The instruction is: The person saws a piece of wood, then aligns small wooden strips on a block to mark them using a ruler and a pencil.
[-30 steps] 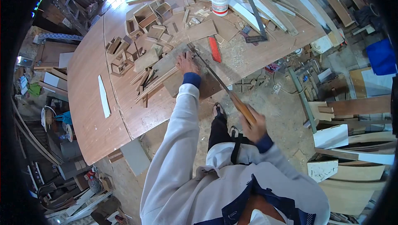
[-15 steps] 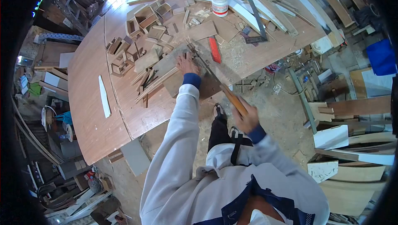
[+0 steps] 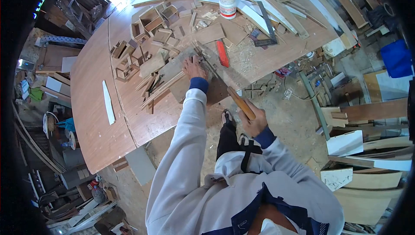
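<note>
In my right hand [image 3: 255, 120], fingers wrapped round its end, is the wooden handle of a handsaw [image 3: 238, 101]. Its narrow dark blade runs forward and left over a grey-brown board [image 3: 180, 91] at the table's near edge. My left hand [image 3: 195, 67] presses down on the wood there, fingers bent beside the blade's far part; the piece under them is mostly hidden. Thin wooden strips [image 3: 162, 89] lie just left of that wrist. A red-handled tool [image 3: 222, 53] lies right of the blade.
Small wooden boxes and offcuts [image 3: 151, 20] crowd the table [image 3: 93, 105] behind my left hand. Farther back stand a white jar [image 3: 228, 8] with sticks in it and a dark try square [image 3: 269, 29]. Curved boards [image 3: 367, 181] are stacked on the floor at right.
My right hand and the saw have shifted slightly up and left, and the hand shows less blur. The left hand stays on the wood.
</note>
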Action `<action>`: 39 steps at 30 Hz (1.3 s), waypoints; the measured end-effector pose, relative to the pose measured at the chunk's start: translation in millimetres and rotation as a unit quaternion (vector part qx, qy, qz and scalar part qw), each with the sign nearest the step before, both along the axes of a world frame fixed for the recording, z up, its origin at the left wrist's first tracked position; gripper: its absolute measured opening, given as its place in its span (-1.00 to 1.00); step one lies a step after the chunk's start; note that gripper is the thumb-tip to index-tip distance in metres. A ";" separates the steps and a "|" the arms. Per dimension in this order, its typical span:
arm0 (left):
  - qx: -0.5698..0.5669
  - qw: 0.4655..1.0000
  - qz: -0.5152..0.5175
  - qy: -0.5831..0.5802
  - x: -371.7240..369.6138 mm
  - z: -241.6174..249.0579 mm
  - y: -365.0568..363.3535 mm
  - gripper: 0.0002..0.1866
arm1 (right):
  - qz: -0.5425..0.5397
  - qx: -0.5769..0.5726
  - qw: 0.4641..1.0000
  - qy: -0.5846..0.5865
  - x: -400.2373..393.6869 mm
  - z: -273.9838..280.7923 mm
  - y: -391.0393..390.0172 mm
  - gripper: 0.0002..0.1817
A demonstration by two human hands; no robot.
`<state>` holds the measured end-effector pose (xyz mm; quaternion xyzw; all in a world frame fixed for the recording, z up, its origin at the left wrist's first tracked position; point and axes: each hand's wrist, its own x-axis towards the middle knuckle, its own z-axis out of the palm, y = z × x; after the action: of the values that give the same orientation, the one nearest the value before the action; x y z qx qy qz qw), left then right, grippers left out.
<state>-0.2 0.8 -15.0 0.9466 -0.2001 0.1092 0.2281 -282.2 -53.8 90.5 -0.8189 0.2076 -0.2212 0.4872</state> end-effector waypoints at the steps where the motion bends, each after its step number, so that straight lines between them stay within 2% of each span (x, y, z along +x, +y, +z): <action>1: 0.000 0.999 0.008 -0.032 1.8 -5.0 -0.3 -0.44 | -0.001 0.032 0.999 0.001 7.0 0.1 0.2 -0.58; 5: 0.028 0.997 0.024 -0.066 10.9 -22.1 -0.5 -0.47 | -0.001 0.013 1.000 0.011 -38.2 20.0 6.1 -0.58; 7: -0.023 0.998 0.002 -0.050 -0.3 -7.4 0.5 -0.54 | -0.013 -0.020 1.000 -0.002 -62.4 30.5 10.6 -0.58; 10: 0.012 1.000 0.004 0.005 0.9 4.4 -1.3 -0.58 | 0.001 -0.027 1.000 0.003 -41.8 31.8 5.4 -0.61; 12: 0.011 1.000 0.002 0.008 -3.1 9.8 -2.4 -0.57 | 0.000 -0.028 1.000 -0.007 -8.1 -1.5 -2.5 -0.62; 14: 0.014 1.000 0.003 0.010 0.4 4.6 1.0 -0.57 | 0.002 -0.025 0.999 -0.020 2.7 -11.0 -2.5 -0.64; 16: -0.005 0.998 0.007 -0.068 5.4 -14.3 -0.8 -0.55 | 0.004 0.008 1.000 0.012 -3.3 2.4 -3.6 -0.65; 19: 0.009 0.993 0.010 -0.113 4.5 -20.3 -0.4 -0.53 | 0.000 -0.004 1.000 -0.002 -50.9 18.2 2.2 -0.63; 20: 0.010 0.994 0.006 -0.110 1.2 -20.0 2.4 -0.53 | -0.003 -0.002 1.000 0.001 -62.1 19.5 6.3 -0.63; 22: 0.042 0.999 -0.018 0.023 5.6 -3.9 3.8 -0.59 | -0.029 -0.016 0.999 -0.018 -69.0 20.4 5.7 -0.60; 24: 0.047 0.999 -0.015 0.005 -0.8 5.3 3.7 -0.57 | -0.033 -0.011 0.999 -0.019 -70.7 17.3 2.4 -0.58; 27: 0.039 0.999 -0.022 0.002 -5.6 18.1 3.6 -0.53 | -0.058 0.009 0.998 -0.026 -64.4 10.5 -7.2 -0.67; 29: 0.027 0.999 -0.035 0.019 -8.1 25.6 6.1 -0.53 | -0.073 0.053 0.993 -0.080 -59.5 5.4 -15.9 -0.68; 30: 0.066 0.996 -0.064 0.011 -8.9 29.9 8.8 -0.53 | -0.073 0.052 0.993 -0.082 -61.2 3.9 -20.4 -0.68; 31: 0.105 0.990 -0.092 0.003 -7.6 33.4 9.9 -0.54 | -0.100 0.232 0.966 -0.056 -64.7 2.5 -25.8 -0.73; 32: 0.103 0.990 -0.092 0.001 -2.3 33.8 10.1 -0.54 | -0.124 0.404 0.906 -0.027 -65.1 1.3 -29.3 -0.78; 33: 0.138 0.982 -0.127 0.002 5.1 33.4 10.4 -0.53 | -0.148 0.454 0.875 -0.075 -59.6 -1.3 -31.9 -0.89; 34: 0.175 0.971 -0.161 0.003 11.4 32.3 10.6 -0.53 | -0.146 0.453 0.876 -0.077 -59.4 -7.5 -36.3 -0.89; 36: 0.199 0.960 -0.198 -0.008 22.8 32.6 8.7 -0.54 | -0.184 0.565 0.799 -0.089 -60.0 -15.5 -46.0 -0.91; 37: 0.223 0.946 -0.236 -0.019 28.4 34.4 7.6 -0.55 | -0.204 0.575 0.789 -0.074 -56.1 -12.1 -47.8 -0.73; 38: 0.222 0.946 -0.235 -0.020 33.5 36.0 7.5 -0.55 | -0.202 0.575 0.790 -0.075 -54.9 -14.5 -50.5 -0.73; 39: 0.222 0.936 -0.274 -0.014 36.3 41.8 7.7 -0.57 | -0.196 0.606 0.766 -0.093 -58.7 -21.9 -54.7 -0.72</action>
<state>36.1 8.5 26.8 0.8800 -0.4738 0.0082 0.0307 -340.8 -108.5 68.6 -0.2710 0.4080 -0.2149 0.8449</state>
